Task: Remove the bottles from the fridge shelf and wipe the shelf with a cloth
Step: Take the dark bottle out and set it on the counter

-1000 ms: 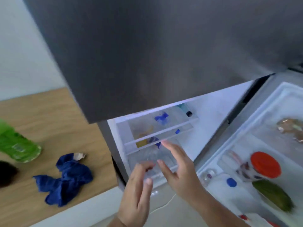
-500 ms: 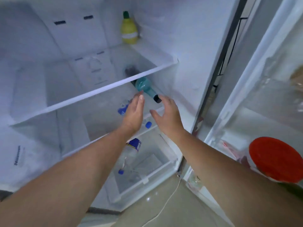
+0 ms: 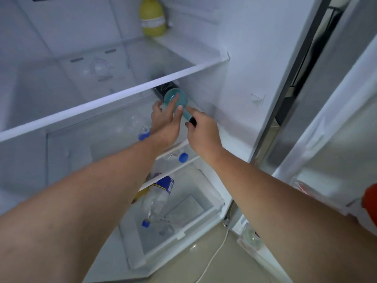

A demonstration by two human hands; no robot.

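Note:
A teal bottle (image 3: pixel 177 99) with a black cap lies on its side on the middle glass shelf (image 3: pixel 106 139) at the right, its dark-labelled body hidden under the shelf above. My left hand (image 3: pixel 166 123) lies against the bottle's left side with fingers spread on it. My right hand (image 3: pixel 203 133) is at the neck, fingers curled around the black cap. A clear bottle with a blue cap (image 3: pixel 143 134) lies on the same shelf, left of my left wrist. No cloth is in view.
A yellow bottle (image 3: pixel 152 17) stands at the back of the upper shelf (image 3: pixel 114 94). Below, another blue-capped bottle (image 3: pixel 182 157) lies on a lower ledge, and a clear bottle with a blue label (image 3: pixel 157 198) lies in the open drawer (image 3: pixel 181 234). The fridge door (image 3: pixel 334 160) stands open right.
Both hands have reached deeper into the fridge, from just short of the teal bottle onto it. The view has moved closer to the shelves.

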